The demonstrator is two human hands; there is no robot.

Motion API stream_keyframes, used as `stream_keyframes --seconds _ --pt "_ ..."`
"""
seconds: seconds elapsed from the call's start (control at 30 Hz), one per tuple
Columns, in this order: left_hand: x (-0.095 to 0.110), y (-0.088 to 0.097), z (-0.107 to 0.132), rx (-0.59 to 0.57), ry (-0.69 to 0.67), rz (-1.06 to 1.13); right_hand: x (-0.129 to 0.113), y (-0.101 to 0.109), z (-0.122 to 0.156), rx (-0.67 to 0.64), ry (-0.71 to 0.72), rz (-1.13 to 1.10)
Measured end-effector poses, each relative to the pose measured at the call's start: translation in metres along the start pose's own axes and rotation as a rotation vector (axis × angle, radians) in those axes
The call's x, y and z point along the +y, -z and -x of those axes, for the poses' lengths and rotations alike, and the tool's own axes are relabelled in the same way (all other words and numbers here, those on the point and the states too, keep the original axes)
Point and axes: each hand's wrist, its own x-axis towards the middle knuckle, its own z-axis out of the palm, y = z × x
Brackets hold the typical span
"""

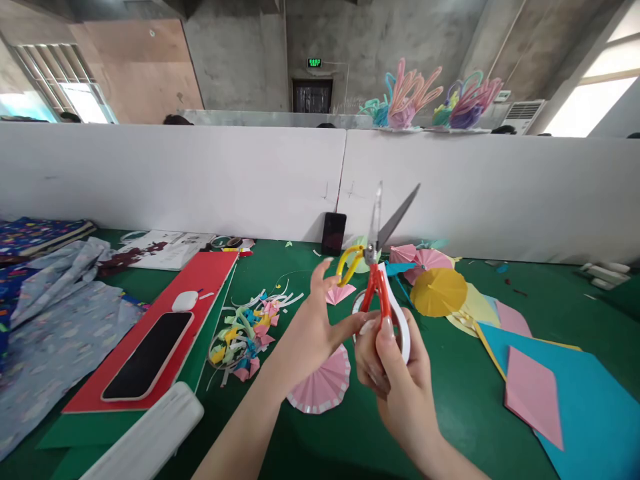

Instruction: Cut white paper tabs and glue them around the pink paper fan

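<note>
My right hand point(400, 373) is closed around the red-and-white handles of a pair of scissors point(383, 287). The blades point up and stand apart; a yellow loop point(351, 263) sits beside the pivot. My left hand point(313, 327) is to the left of the handles, fingers and thumb spread, the thumb tip meeting the handle area by my right fingers. Under my hands lies a pink pleated paper fan disc point(323, 383) with pale bits along its rim. A smaller pink fan point(340, 293) is beyond it, and a yellow paper disc point(440, 292) is to the right.
To the left, a phone point(149, 357) and white case point(185, 301) rest on red card point(200, 280), near cloth point(60, 327). Paper strips point(245, 333) lie mid-left; blue point(590, 393) and pink sheets point(534, 393) right. Another phone point(333, 233) leans on the white partition point(200, 180).
</note>
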Motion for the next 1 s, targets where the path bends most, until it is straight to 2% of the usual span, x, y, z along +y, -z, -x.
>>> stream_keyframes --seconds 0.1,0.23,0.3,0.4,0.47,0.53,0.6,0.8,0.9,1.0 --pt "-0.004 0.002 -0.003 -0.066 -0.049 0.007 -0.005 0.006 0.002 -0.045 -0.008 0.129" --pt "-0.001 0.005 -0.004 -0.044 -0.016 0.055 -0.012 0.01 0.005 -0.134 0.038 0.371" --pt "0.003 0.004 -0.003 0.022 -0.039 0.06 -0.014 0.01 0.006 -0.156 0.133 0.485" --pt "0.006 -0.002 -0.001 0.189 -0.08 0.024 -0.016 0.011 0.005 -0.097 0.274 0.598" --pt "0.006 -0.007 -0.001 0.218 -0.039 0.036 -0.017 0.011 0.005 -0.062 0.318 0.634" --pt "0.006 -0.009 -0.003 0.183 -0.014 0.082 -0.017 0.011 0.006 -0.096 0.316 0.637" --pt "0.009 -0.008 -0.004 0.171 -0.054 0.144 -0.016 0.009 0.008 -0.172 0.286 0.617" --pt "0.024 0.003 -0.003 0.214 -0.069 0.398 -0.014 0.002 0.014 -0.353 0.199 0.565" --pt "0.02 0.013 0.001 0.197 -0.074 0.484 -0.022 0.004 0.013 -0.295 0.18 0.502" --pt "0.013 0.021 0.005 0.19 -0.048 0.346 -0.032 0.009 0.007 -0.174 0.09 0.424"
